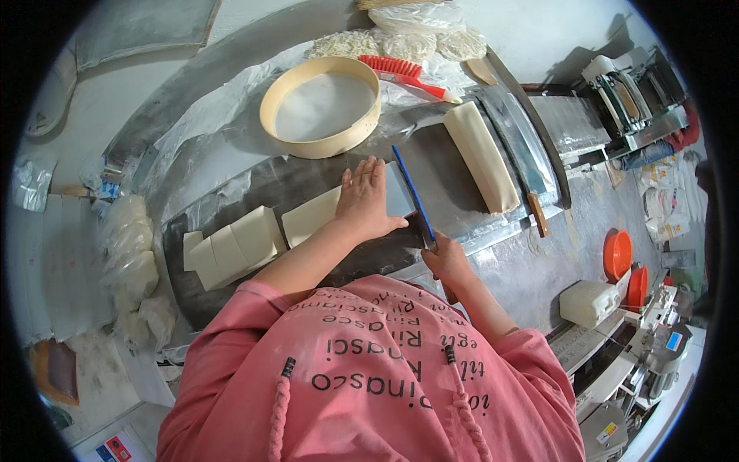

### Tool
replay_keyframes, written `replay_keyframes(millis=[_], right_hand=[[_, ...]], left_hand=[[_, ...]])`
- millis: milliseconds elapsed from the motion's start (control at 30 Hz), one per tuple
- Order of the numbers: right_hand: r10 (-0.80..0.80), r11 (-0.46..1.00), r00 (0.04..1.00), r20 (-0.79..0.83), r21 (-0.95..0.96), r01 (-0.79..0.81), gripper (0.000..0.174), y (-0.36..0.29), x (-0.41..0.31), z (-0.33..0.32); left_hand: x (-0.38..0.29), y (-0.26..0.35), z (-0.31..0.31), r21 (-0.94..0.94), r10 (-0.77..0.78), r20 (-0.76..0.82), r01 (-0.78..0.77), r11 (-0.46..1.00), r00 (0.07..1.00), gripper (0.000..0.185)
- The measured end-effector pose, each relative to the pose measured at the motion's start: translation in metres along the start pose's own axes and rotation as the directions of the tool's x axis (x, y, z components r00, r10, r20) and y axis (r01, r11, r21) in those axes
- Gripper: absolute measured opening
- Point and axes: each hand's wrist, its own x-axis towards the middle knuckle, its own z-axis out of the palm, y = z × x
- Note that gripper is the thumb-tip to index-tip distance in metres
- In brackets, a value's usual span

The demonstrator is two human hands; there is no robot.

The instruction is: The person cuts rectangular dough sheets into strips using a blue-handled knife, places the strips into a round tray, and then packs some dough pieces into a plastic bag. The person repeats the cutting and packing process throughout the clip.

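My right hand (447, 260) grips a broad-bladed knife (399, 187) with a blue strip along its spine. Its blade points away from me, beside my left hand (366, 199). That left hand lies flat with fingers stretched forward, at the right end of a pale dough block (313, 216); its thumb reaches toward the blade. How far the dough extends under the palm is hidden. Left of this block are several cut dough pieces (234, 248) in a row on the dark board (358, 260). A long, folded dough slab (482, 159) lies to the right of the knife.
A round wooden-rimmed sieve (320, 147) stands behind the dough, with a red brush (404, 72) beside it. Another wooden-handled blade (538, 215) lies at the right. Bagged dough (130, 248) sits left; noodles in plastic (404, 43) lie at the back. Machines (620, 98) stand farther right.
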Motion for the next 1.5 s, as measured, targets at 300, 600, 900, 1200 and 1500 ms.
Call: replay_keyframes(millis=[300, 600, 900, 1200, 1500], right_hand=[[0.011, 1.000, 1.000, 0.024, -0.021, -0.010, 0.054, 0.005, 0.002, -0.003], [-0.078, 0.997, 0.996, -0.038, -0.022, 0.078, 0.052, 0.010, 0.005, 0.008], [0.057, 0.998, 0.994, -0.092, 0.028, -0.055, 0.050, -0.023, -0.016, -0.021], [0.056, 0.994, 0.997, -0.045, 0.095, -0.052, 0.045, -0.071, -0.034, -0.030], [0.082, 0.993, 0.995, -0.049, 0.094, -0.078, 0.032, -0.070, -0.032, -0.021]], left_hand=[[0.015, -0.002, -0.006, 0.069, -0.093, 0.268, 0.077, 0.995, 0.959, 0.123], [0.021, -0.011, 0.003, -0.027, -0.008, 0.215, 0.014, 1.000, 0.977, 0.111], [0.018, -0.014, 0.009, -0.002, 0.004, 0.171, -0.004, 1.000, 0.985, 0.111], [0.015, -0.016, 0.011, -0.008, 0.005, 0.076, -0.005, 1.000, 0.997, 0.108], [0.013, -0.022, 0.016, -0.041, 0.037, 0.006, -0.037, 0.999, 0.999, 0.101]])
